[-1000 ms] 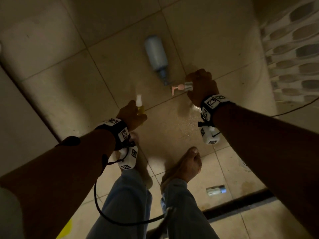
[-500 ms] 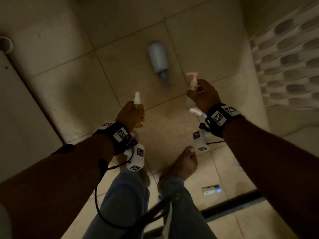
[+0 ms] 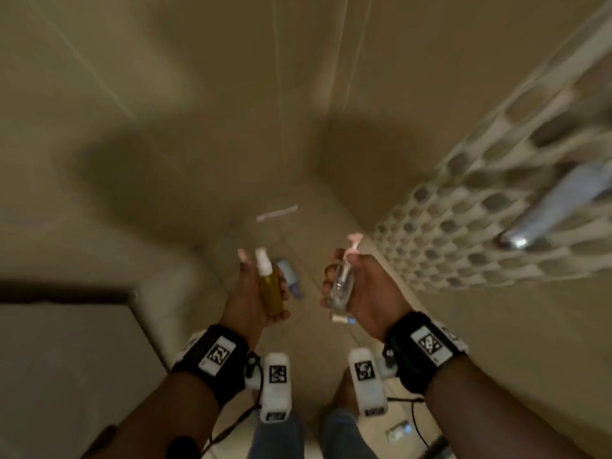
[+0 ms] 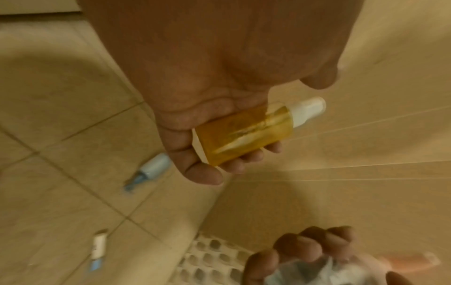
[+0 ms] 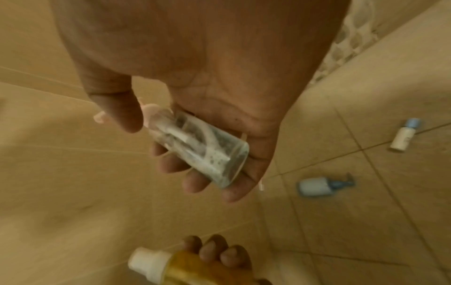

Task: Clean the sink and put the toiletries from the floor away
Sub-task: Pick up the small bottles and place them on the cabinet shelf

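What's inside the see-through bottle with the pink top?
In the clear bottle held by the right hand, a white pump tube and some foamy droplets show. Fingers cover part of it, so how full it is stays unclear.

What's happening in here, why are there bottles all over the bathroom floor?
A person is picking toiletries up off the tiled floor. Their left hand holds an amber spray bottle with a white cap, and their right hand holds a clear pump bottle with a pink top. Both are lifted clear of the floor. A pale blue pump bottle and a small white bottle with a blue cap lie on the tiles, not yet picked up.
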{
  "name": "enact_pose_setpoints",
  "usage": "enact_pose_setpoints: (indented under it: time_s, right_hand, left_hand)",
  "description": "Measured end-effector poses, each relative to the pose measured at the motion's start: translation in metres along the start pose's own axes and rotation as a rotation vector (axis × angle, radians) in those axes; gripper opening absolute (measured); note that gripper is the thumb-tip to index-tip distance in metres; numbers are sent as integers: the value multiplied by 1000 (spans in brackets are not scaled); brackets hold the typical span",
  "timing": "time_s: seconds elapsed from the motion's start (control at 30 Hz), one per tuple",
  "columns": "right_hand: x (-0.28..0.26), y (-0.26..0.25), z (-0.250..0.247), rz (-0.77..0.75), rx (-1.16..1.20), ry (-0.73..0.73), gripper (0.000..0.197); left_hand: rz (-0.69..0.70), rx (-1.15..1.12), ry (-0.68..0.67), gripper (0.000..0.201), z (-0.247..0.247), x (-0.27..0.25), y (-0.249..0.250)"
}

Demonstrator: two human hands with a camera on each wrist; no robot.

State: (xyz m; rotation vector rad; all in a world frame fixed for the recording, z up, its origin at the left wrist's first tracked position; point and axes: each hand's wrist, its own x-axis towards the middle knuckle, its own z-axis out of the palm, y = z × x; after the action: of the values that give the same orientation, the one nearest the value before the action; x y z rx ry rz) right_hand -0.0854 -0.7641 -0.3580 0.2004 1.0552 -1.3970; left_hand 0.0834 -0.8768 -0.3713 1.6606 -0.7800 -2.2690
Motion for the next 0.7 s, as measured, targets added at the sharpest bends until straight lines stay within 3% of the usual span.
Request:
enact_pose_setpoints:
  time_s: [0.1,0.2,0.27,0.37,0.5,0.7]
  right_hand:
    - [-66,-43,56,-31,-13,-96,63]
    - [-124,-78,96,-44,44,-136,81]
    - [-158,-96,116,-66,100,-154,77]
    - [-204,-115,131,-96,66,-188,55]
    - [-253,-133,128,-116,60,-212,54]
    - [-315,-126,118,-259,118,-113,51]
  left_hand:
    - [87,39,-56,84,28,-84,66]
    - [157,79,-95,83,48,-156,111]
    - [208,136,-113,88,55,-197,132]
    - [202,146,-117,93,60,-243,145]
    - [177,23,-254,80,77,-296,149]
    - [129,27,-403,76,94,-338,141]
